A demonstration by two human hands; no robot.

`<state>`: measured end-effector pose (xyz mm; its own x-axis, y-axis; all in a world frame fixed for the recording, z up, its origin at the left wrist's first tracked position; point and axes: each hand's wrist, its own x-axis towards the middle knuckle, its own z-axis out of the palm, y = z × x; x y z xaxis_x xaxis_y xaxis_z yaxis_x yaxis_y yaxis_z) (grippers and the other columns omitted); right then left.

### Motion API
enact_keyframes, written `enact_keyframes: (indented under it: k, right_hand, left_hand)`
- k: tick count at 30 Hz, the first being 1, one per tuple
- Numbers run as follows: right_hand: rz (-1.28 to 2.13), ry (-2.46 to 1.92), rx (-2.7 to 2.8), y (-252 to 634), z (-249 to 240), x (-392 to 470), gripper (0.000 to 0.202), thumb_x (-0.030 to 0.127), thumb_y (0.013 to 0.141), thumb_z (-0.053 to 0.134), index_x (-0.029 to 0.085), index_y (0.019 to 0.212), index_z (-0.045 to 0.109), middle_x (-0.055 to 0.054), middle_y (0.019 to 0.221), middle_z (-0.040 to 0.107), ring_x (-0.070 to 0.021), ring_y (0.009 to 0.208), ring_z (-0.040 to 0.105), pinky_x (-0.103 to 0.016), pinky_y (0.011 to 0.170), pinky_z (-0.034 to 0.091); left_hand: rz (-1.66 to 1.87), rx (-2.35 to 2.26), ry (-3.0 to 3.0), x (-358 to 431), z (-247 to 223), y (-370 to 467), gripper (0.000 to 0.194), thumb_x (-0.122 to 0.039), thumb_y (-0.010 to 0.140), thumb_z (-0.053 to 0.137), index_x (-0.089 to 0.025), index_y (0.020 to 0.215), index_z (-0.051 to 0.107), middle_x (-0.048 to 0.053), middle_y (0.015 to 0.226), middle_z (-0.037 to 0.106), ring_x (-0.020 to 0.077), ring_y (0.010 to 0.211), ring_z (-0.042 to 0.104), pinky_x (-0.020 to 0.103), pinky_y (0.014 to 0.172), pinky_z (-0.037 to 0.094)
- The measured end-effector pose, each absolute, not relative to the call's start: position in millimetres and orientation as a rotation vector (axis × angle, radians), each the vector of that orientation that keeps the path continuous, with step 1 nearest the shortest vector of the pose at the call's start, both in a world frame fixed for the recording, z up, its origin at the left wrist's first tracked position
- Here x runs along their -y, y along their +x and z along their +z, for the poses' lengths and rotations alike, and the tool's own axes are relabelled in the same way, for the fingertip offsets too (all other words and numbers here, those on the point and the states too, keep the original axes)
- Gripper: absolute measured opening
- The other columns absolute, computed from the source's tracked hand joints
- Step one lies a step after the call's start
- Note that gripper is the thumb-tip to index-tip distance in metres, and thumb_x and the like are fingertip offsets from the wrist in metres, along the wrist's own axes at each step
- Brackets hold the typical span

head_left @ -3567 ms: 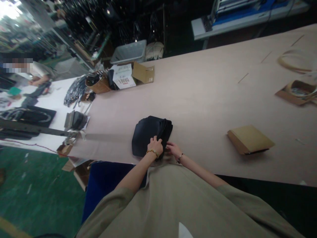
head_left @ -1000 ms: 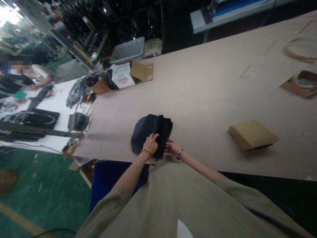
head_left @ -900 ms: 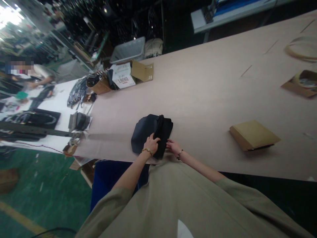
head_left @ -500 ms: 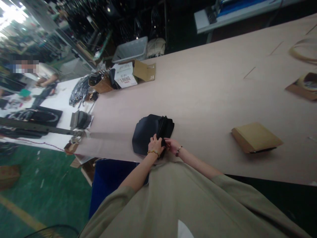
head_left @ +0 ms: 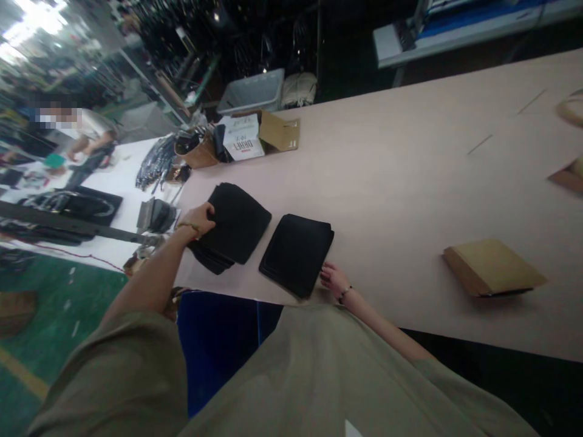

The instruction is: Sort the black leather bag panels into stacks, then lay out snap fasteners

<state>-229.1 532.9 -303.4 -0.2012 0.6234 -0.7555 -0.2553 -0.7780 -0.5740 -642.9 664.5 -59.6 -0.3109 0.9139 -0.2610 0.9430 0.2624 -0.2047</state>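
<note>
Two stacks of flat black sheets lie side by side on the pinkish table. On the left stack (head_left: 239, 221), which is fanned out at its lower edge, my left hand (head_left: 199, 220) grips the left side with fingers bent over the top sheet. The right stack (head_left: 296, 252) is neater, its corners rounded and its edges nearly aligned. Beside its lower right edge rests my right hand (head_left: 334, 279), fingers apart and the tips close to or touching the sheets. What the sheets are made of cannot be told.
A brown packet (head_left: 494, 267) lies to the right. At the back left stand an open carton (head_left: 243, 136) and a brown container (head_left: 200, 152) with dark items. A blue bin (head_left: 218, 346) is below the table's front edge. Another person (head_left: 91, 133) works at the far left.
The single black pile under both hands is now two separate stacks. My left hand has moved left with one; my right hand has come away to the right edge of the other.
</note>
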Motion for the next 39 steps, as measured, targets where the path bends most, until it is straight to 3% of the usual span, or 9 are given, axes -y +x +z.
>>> enact_keyframes:
  k: [5, 10, 13, 19, 22, 27, 32, 34, 39]
  right_hand:
    - [1.981, -1.549, 0.257, -236, -297, -533, 0.038, 0.021, 0.082, 0.057, 0.023, 0.120, 0.059, -0.008, 0.122, 0.064, -0.0120, 0.086, 0.063, -0.020, 0.061, 0.047]
    - [1.958, -1.573, 0.285, -238, -295, -532, 0.037, 0.017, 0.082, 0.056, 0.021, 0.118, 0.062, -0.007, 0.121, 0.066, -0.0120, 0.087, 0.064, -0.020, 0.060, 0.047]
    - [1.944, -1.598, 0.321, -237, -296, -533, 0.037, 0.016, 0.081, 0.058, 0.020, 0.117, 0.063, -0.007, 0.115, 0.068, -0.0118, 0.084, 0.064, -0.019, 0.060, 0.047]
    - [1.943, -1.584, 0.440, -238, -306, -541, 0.033, 0.009, 0.075, 0.059, 0.016, 0.107, 0.066, -0.003, 0.092, 0.070, -0.0102, 0.071, 0.061, -0.018, 0.058, 0.047]
    - [1.955, -1.575, 0.489, -237, -311, -542, 0.028, 0.007, 0.074, 0.061, 0.014, 0.101, 0.066, -0.003, 0.082, 0.069, -0.0094, 0.062, 0.058, -0.018, 0.056, 0.047]
    - [2.016, -1.528, 0.498, -227, -317, -539, 0.034, 0.012, 0.084, 0.060, 0.015, 0.118, 0.062, -0.006, 0.088, 0.071, -0.0094, 0.066, 0.064, -0.018, 0.058, 0.050]
    - [2.068, -1.455, 0.529, -214, -320, -535, 0.037, 0.018, 0.088, 0.060, 0.014, 0.125, 0.058, -0.011, 0.105, 0.071, -0.0128, 0.073, 0.068, -0.020, 0.055, 0.053]
    - [2.094, -1.415, 0.537, -211, -321, -535, 0.035, 0.018, 0.088, 0.060, 0.014, 0.123, 0.059, -0.012, 0.114, 0.069, -0.0130, 0.073, 0.069, -0.021, 0.055, 0.054]
    - [2.125, -1.363, 0.535, -208, -325, -535, 0.032, 0.014, 0.086, 0.060, 0.013, 0.118, 0.058, -0.013, 0.113, 0.069, -0.0127, 0.070, 0.068, -0.024, 0.056, 0.056]
  left_hand:
    - [-0.702, -2.598, 1.846, -680, -59, -695, 0.037, -0.018, 0.086, 0.056, -0.020, 0.123, 0.053, 0.009, 0.120, 0.051, 0.0275, 0.109, 0.053, 0.040, 0.087, 0.048]
    - [-0.794, -2.459, 1.858, -658, -139, -678, 0.036, -0.014, 0.090, 0.048, -0.020, 0.124, 0.057, 0.015, 0.133, 0.046, 0.0310, 0.117, 0.050, 0.042, 0.086, 0.049]
    - [-0.640, -2.204, 1.979, -628, -195, -611, 0.031, -0.014, 0.090, 0.048, -0.020, 0.116, 0.063, 0.013, 0.139, 0.048, 0.0289, 0.124, 0.048, 0.042, 0.097, 0.045]
    - [-0.023, -1.765, 1.961, -541, -261, -411, 0.043, -0.047, 0.089, 0.060, -0.020, 0.122, 0.060, 0.008, 0.119, 0.061, 0.0211, 0.111, 0.055, 0.030, 0.099, 0.044]
    - [-0.043, -1.911, 1.859, -528, -272, -365, 0.047, -0.047, 0.080, 0.069, -0.019, 0.117, 0.061, 0.009, 0.117, 0.059, 0.0239, 0.111, 0.054, 0.033, 0.093, 0.048]
    - [-0.070, -1.919, 1.658, -547, -268, -369, 0.031, -0.040, 0.082, 0.064, -0.020, 0.106, 0.065, 0.008, 0.115, 0.062, 0.0231, 0.111, 0.058, 0.033, 0.095, 0.047]
    - [-0.059, -1.951, 1.674, -551, -260, -379, 0.051, -0.015, 0.092, 0.041, -0.024, 0.141, 0.044, 0.008, 0.123, 0.063, 0.0204, 0.105, 0.063, 0.033, 0.091, 0.049]
    - [-0.120, -1.913, 1.793, -545, -258, -379, 0.054, -0.009, 0.090, 0.040, -0.028, 0.140, 0.044, 0.007, 0.129, 0.058, 0.0192, 0.105, 0.063, 0.032, 0.087, 0.050]
    - [-0.199, -1.902, 1.976, -529, -260, -368, 0.023, -0.034, 0.093, 0.052, -0.023, 0.111, 0.061, 0.008, 0.123, 0.055, 0.0217, 0.116, 0.052, 0.030, 0.084, 0.052]
